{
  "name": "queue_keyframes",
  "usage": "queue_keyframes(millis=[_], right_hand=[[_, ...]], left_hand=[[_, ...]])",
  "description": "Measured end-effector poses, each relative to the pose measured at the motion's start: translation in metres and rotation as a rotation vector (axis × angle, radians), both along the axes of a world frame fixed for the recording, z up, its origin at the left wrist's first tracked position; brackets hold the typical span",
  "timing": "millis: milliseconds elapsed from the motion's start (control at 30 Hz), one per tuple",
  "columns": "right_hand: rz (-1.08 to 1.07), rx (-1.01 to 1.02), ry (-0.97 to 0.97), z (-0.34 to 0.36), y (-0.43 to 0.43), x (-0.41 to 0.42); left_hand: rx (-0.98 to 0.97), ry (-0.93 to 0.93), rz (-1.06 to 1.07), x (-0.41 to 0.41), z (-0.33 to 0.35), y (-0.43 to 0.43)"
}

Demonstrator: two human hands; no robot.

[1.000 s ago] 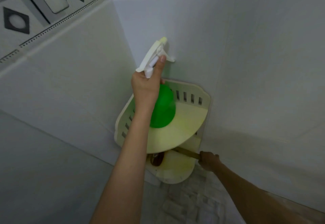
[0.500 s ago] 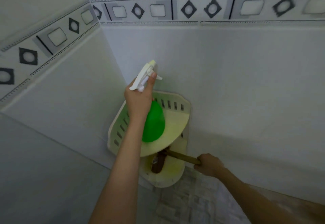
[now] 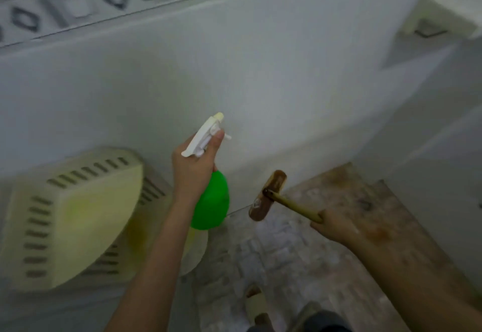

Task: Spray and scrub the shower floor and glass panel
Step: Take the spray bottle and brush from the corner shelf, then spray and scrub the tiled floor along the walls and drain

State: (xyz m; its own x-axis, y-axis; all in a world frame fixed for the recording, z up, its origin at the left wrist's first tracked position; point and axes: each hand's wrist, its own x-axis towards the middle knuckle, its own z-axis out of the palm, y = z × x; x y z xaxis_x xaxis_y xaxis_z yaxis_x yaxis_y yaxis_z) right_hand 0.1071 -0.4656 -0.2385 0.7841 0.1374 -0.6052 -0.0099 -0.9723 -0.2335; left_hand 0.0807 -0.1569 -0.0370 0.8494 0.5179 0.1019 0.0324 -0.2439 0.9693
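Head view: brush now clear of shelf.

The cream corner shelf juts from the wall on your left and blocks that side. Above the spray bottle in your left hand and the brush in your right hand, the wall lies bare. Between bottle and brush a narrow gap opens onto the floor, where your foot stands.
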Motion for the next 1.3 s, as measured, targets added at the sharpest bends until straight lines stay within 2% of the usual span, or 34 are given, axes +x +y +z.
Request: queue_keyframes(millis=[200,333,700,833,1000,1167,1300], right_hand=[[-0.441,0.086,-0.019,0.001,-0.125,-0.041],[-0.706,0.098,-0.061,-0.009,-0.194,-0.073],[-1.398,0.162,-0.192,-0.105,-0.330,-0.117],[-1.535,0.165,-0.221,-0.176,-0.360,-0.119],[-1.661,0.176,-0.283,-0.314,-0.396,-0.120],[-1.662,0.116,-0.365,-0.457,-0.420,-0.111],[-1.684,0.206,-0.378,-0.545,-0.431,-0.098]], left_hand=[[0.042,-0.051,-0.383,0.049,-0.020,-0.121],[0.081,0.035,-0.638,0.067,-0.048,-0.206],[0.186,0.238,-1.081,0.093,-0.209,-0.415],[0.164,0.282,-1.204,0.099,-0.298,-0.463],[0.161,0.374,-1.233,0.112,-0.449,-0.506],[0.299,0.368,-1.305,0.126,-0.606,-0.527],[0.333,0.377,-1.273,0.136,-0.704,-0.533]])
